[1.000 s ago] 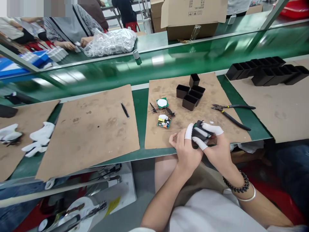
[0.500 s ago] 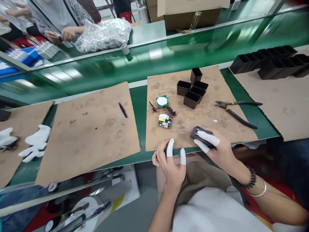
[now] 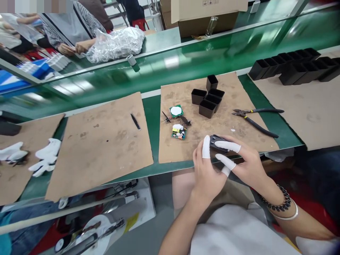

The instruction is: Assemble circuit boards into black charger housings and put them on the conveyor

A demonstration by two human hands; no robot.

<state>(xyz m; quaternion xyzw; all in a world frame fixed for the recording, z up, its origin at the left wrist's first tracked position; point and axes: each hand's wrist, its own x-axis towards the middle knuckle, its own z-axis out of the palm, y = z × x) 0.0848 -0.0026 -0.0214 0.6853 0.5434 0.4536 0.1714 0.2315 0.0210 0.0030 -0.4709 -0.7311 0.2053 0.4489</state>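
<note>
While right hand (image 3: 248, 161) clamps small black plastic case (image 3: 218, 138), left hand (image 3: 208, 174) at its end, grip unclear; black square plastic cups (image 3: 210, 102) beyond both.

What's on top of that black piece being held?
The right hand has a white-capped finger across the black piece; small light spots show beside it. What the finger covers can't be seen.
</note>
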